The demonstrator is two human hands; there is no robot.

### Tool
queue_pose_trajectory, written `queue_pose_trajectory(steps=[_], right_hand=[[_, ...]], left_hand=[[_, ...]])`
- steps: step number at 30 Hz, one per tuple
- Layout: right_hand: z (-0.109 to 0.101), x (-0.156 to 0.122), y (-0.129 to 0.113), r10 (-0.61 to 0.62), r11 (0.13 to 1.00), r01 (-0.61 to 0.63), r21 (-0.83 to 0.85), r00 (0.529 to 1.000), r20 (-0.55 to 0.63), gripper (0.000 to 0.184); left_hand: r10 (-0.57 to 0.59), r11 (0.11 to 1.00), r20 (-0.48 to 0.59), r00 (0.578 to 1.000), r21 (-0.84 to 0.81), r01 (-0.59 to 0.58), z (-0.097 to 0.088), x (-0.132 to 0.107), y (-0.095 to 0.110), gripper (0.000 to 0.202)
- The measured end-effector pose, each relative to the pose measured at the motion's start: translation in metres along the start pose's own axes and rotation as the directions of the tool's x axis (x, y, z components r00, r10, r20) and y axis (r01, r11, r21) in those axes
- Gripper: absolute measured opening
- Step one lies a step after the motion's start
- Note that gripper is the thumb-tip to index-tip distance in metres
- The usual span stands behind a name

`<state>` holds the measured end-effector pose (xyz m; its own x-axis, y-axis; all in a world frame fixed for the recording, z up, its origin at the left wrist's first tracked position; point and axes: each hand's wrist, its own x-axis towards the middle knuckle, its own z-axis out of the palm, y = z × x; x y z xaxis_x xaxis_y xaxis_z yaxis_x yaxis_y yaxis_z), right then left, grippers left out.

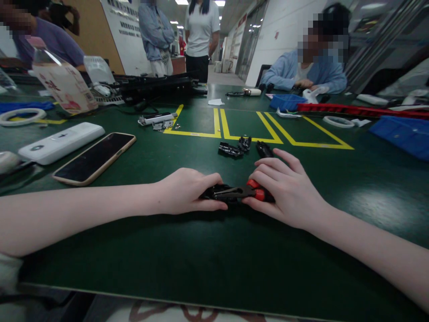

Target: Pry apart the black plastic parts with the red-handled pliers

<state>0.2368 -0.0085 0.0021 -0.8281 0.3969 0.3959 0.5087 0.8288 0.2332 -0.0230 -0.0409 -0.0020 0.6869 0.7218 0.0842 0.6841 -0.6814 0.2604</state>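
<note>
My right hand (284, 188) is closed round the handles of long-nose pliers (239, 192), whose grips are red and black. The plier jaws point left, over a small black part (210, 192) that my left hand (189, 190) pinches between thumb and fingers. Whether the jaws bite on that part I cannot tell. Much of the black part is hidden by my fingers. Just beyond my hands lie a black plastic piece (230, 150) and a smaller black piece (245, 143).
Yellow tape (194, 133) marks outlines on the green table (150, 255). To the left lie a phone (95, 158), a white device (62, 142) and a bottle (63, 85). Blue bins (402, 134) stand at the right. A person (304, 67) sits across the table; others are behind.
</note>
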Motion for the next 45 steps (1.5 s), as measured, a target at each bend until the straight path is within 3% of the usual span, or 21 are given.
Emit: queue_pose_trajectory(steps=[13,25,34,45], right_hand=[[0.000,0.000,-0.007,0.074,0.994,-0.078,0.072,0.996,0.051,0.041],[-0.004,-0.002,-0.007,0.049,0.998,-0.050,0.023,0.998,0.033,0.053],[-0.002,0.001,-0.010,0.060,0.996,-0.067,0.064,0.992,0.109,0.050],[-0.006,-0.001,-0.010,0.048,0.998,-0.051,0.033,0.995,0.083,0.045]], left_hand=[[-0.041,0.999,-0.022,0.999,-0.031,0.040,0.000,-0.001,0.000,0.045],[-0.060,0.997,-0.023,0.998,0.040,0.061,0.001,-0.002,0.000,0.044],[-0.059,0.996,-0.032,0.998,0.059,0.061,0.001,-0.002,0.000,0.044],[-0.028,0.998,-0.032,0.999,0.052,0.030,0.001,-0.002,-0.001,0.040]])
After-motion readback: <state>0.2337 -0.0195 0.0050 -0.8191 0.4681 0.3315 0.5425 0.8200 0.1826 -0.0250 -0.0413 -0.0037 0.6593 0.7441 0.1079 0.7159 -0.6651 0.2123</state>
